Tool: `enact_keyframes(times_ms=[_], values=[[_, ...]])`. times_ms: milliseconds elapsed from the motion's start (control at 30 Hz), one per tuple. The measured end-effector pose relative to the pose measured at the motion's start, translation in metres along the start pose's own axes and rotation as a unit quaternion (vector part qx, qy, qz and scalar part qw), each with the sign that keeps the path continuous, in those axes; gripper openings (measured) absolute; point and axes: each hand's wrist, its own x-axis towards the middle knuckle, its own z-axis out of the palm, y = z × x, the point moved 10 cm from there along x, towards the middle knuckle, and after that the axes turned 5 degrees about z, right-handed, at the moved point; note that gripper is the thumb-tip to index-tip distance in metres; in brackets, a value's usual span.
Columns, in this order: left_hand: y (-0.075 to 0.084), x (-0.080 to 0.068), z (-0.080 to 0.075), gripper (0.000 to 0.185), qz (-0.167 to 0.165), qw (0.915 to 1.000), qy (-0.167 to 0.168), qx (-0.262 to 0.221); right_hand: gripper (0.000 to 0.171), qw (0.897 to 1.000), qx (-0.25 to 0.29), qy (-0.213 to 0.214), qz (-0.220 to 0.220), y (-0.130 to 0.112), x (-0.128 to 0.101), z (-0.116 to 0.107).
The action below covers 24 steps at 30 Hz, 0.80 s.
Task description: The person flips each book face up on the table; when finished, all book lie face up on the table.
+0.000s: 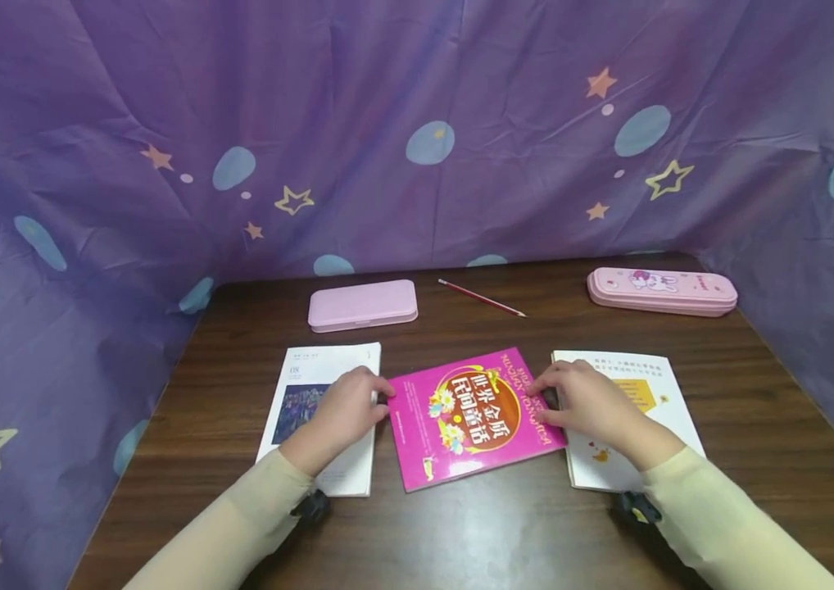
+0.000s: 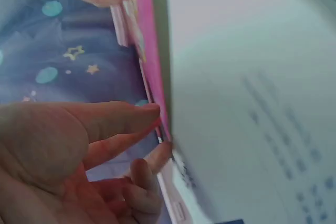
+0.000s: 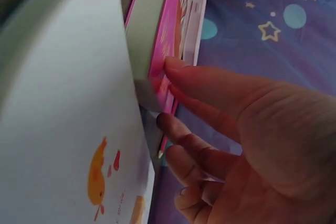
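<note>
A bright pink book (image 1: pixel 417 426) with Chinese lettering lies face up at a slant in the middle of the head view. The left hand (image 1: pixel 351 401) grips its left edge with thumb and fingertips, reaching over a white book (image 1: pixel 354 471) with a dark picture. At the other side the right hand (image 1: pixel 594 401) pinches the right edge, its thumb (image 3: pixel 176 66) on the pink cover in the right wrist view. Beneath that hand lies another white book (image 1: pixel 671 418) with yellow and orange drawings. Whether the pink book touches the table is unclear.
Toward the back of the brown wooden table (image 1: pixel 491 541) are a plain pink case (image 1: pixel 363 305), a red pencil (image 1: pixel 482 297) and a pink pencil case (image 1: pixel 660 292) with a rabbit print. A purple star-patterned cloth (image 1: pixel 358 98) hangs behind and at both sides.
</note>
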Motion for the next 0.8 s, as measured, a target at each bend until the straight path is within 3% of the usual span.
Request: enact_keyframes(times_ms=[400,800], values=[[-0.007,0.013,0.000,0.018,0.042,0.9983,0.039,-0.014,0.047,1.000,0.004,-0.021,0.000,-0.008,-0.025,0.003],[-0.001,0.016,0.003,0.021,0.055,0.9982,0.018,-0.017,0.046,0.999,0.018,-0.005,-0.026,-0.009,-0.028,0.000]])
